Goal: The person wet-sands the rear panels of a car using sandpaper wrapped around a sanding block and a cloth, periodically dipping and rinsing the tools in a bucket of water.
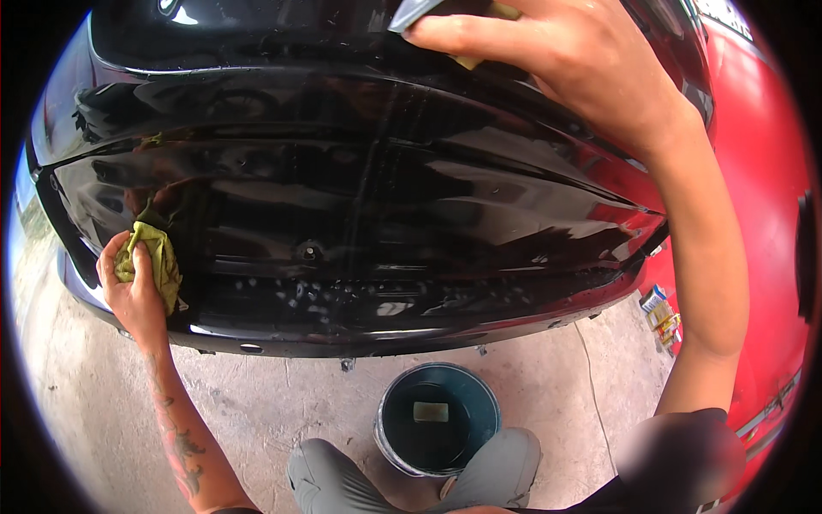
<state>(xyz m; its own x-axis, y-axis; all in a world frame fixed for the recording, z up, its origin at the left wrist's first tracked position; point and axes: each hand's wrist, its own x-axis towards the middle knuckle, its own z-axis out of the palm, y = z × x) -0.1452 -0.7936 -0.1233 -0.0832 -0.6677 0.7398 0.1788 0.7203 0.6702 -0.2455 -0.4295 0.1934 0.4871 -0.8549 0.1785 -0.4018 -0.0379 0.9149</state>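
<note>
A wet, glossy black car body panel [282,197] spreads across the view before me, with droplets and pale smears along its near edge. My left hand [133,278] grips a crumpled yellow-green cloth [158,265] against the panel's left side. High on the right, my right hand [556,43] reaches over the far part of the panel. Its fingers close on a thin grey sheet [414,12], and a bit of something yellow [469,62] shows beneath the hand. The palm hides most of what it holds.
A dark teal bucket [492,403] of water stands on the concrete floor [248,394] between my knees, with a pale rectangular sponge [431,412] in it. Red car bodywork [762,188] borders the right side. Small containers [658,310] and a thin cord [595,385] lie near it.
</note>
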